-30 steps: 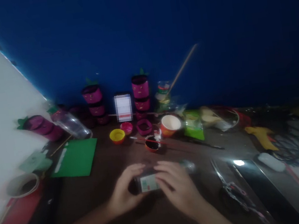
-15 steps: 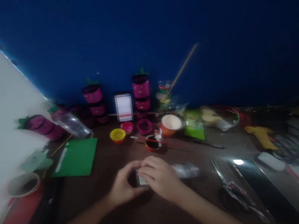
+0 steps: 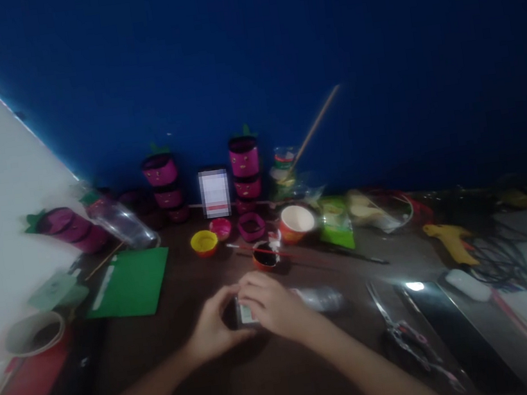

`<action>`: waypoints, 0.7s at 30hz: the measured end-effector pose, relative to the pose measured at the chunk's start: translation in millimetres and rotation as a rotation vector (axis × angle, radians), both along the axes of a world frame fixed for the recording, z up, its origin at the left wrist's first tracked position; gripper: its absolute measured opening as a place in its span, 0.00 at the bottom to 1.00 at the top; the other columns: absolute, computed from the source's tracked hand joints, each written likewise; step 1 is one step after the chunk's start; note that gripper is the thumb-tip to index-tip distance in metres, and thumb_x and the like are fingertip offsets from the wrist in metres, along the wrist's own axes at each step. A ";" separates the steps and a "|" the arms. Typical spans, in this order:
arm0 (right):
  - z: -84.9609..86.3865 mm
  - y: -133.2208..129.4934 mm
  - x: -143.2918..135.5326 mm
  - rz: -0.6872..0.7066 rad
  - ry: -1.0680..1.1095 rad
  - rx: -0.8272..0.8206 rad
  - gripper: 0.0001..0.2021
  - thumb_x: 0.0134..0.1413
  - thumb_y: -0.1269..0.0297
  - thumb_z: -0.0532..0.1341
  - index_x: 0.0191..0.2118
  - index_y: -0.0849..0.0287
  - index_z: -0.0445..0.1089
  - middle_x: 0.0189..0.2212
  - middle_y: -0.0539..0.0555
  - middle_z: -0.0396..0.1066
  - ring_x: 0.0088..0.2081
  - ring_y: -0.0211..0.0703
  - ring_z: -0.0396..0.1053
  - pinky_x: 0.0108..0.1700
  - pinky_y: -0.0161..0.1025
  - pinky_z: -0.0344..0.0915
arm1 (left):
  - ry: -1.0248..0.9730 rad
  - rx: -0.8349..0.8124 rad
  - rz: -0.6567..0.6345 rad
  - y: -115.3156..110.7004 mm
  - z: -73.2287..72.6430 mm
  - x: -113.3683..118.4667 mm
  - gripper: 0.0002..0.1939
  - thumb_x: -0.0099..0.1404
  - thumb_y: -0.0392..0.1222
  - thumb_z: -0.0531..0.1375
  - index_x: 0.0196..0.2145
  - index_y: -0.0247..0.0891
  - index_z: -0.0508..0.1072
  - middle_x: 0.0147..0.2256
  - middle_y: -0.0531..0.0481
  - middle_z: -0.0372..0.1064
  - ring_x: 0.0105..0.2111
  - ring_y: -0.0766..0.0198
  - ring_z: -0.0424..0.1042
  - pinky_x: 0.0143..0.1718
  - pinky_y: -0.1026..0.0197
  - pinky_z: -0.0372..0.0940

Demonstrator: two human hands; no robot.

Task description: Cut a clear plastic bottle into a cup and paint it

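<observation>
A clear plastic bottle (image 3: 323, 298) with a pale label lies sideways in front of me, low over the dark table. My left hand (image 3: 215, 327) curves around its left end, thumb below and fingers above. My right hand (image 3: 270, 303) is wrapped over its middle, covering most of the label; the fingertips of both hands meet near the top. The bottle's far end sticks out to the right of my right hand. Just beyond my hands stands a small cup of dark paint (image 3: 265, 257) with a red-handled paintbrush (image 3: 255, 248) across it.
Scissors (image 3: 402, 331) and a dark phone (image 3: 455, 327) lie on the right, near a yellow glue gun (image 3: 451, 242) and cables. Green foam sheet (image 3: 132, 283) and a red-and-white tub (image 3: 36, 334) are left. Purple pots with faces (image 3: 244, 161) line the blue wall.
The whole view has shifted slightly, so things appear a little to the left. Both hands keep their grip on the bottle, with hardly any change in pose.
</observation>
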State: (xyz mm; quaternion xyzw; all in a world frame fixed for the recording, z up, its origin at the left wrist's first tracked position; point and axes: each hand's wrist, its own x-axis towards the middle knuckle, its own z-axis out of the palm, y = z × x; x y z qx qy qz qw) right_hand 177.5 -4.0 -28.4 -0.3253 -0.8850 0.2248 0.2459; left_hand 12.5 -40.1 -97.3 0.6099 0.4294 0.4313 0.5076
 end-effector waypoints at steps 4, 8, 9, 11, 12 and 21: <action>0.7 1.6 -0.7 -0.015 0.024 -0.087 0.10 0.55 0.78 0.55 0.29 0.60 0.69 0.34 0.53 0.67 0.37 0.38 0.65 0.41 0.35 0.64 | -0.055 -0.017 -0.006 1.3 0.1 0.4 0.30 0.44 0.42 0.71 0.45 0.34 0.68 0.45 0.40 0.71 0.46 0.52 0.70 0.50 0.50 0.63; 2.4 1.7 -1.5 -0.025 0.019 -0.157 0.09 0.55 0.78 0.54 0.31 0.60 0.69 0.34 0.53 0.66 0.38 0.38 0.65 0.42 0.35 0.64 | -0.084 -0.044 0.008 1.6 -3.8 0.6 0.30 0.43 0.41 0.71 0.44 0.34 0.68 0.44 0.41 0.71 0.46 0.52 0.70 0.50 0.51 0.62; 3.2 1.7 -1.8 -0.022 0.012 -0.170 0.09 0.55 0.78 0.54 0.32 0.61 0.70 0.34 0.53 0.66 0.38 0.38 0.65 0.43 0.36 0.63 | -0.090 -0.050 0.014 1.5 -5.0 0.8 0.30 0.42 0.40 0.71 0.44 0.35 0.68 0.44 0.41 0.71 0.46 0.52 0.69 0.50 0.51 0.62; 5.3 2.1 -2.7 -0.015 -0.004 -0.197 0.08 0.56 0.77 0.54 0.34 0.62 0.70 0.35 0.54 0.66 0.39 0.39 0.65 0.43 0.36 0.63 | -0.108 -0.060 0.018 1.2 -6.8 1.3 0.30 0.42 0.40 0.72 0.44 0.35 0.69 0.44 0.41 0.71 0.46 0.52 0.69 0.51 0.52 0.61; 6.3 2.8 -3.0 -0.005 -0.009 -0.211 0.08 0.57 0.77 0.54 0.34 0.62 0.70 0.36 0.55 0.66 0.39 0.40 0.65 0.44 0.37 0.63 | -0.118 -0.064 0.015 1.0 -7.3 1.4 0.30 0.42 0.40 0.72 0.44 0.35 0.69 0.44 0.41 0.71 0.46 0.52 0.69 0.51 0.52 0.61; 9.7 16.7 4.3 0.054 0.009 -0.419 0.06 0.56 0.71 0.56 0.29 0.60 0.66 0.36 0.53 0.68 0.40 0.41 0.66 0.45 0.40 0.62 | -0.132 -0.101 -0.033 0.1 2.7 -1.5 0.31 0.42 0.40 0.71 0.45 0.36 0.69 0.46 0.41 0.70 0.48 0.51 0.68 0.52 0.51 0.60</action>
